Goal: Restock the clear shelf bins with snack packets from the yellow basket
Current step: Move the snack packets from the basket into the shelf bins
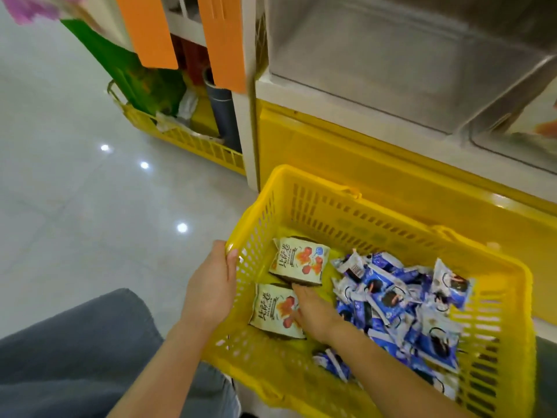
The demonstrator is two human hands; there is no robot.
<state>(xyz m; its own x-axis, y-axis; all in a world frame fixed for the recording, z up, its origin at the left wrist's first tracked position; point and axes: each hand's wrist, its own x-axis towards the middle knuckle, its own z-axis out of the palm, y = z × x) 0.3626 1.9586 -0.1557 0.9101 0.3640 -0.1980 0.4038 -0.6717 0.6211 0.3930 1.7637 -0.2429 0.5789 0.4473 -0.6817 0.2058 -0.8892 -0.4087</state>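
The yellow basket (497, 372) sits on the floor in front of the shelf. My left hand (211, 285) grips its left rim, thumb over the edge. My right hand (313, 315) reaches into the basket between two cream snack packets, a near one (274, 309) and a far one (298, 260); its fingers touch the far packet's bottom edge and lie against the near packet. A heap of several blue-and-white packets (401, 303) fills the basket's right side. A clear shelf bin (391, 64) stands above.
A yellow shelf base (361, 164) runs behind the basket. A second clear bin (518, 140) lies to the right. Another yellow basket (187, 143) with a green bag stands at the back left. Orange tags (150, 28) hang above. Shiny floor tiles lie at left.
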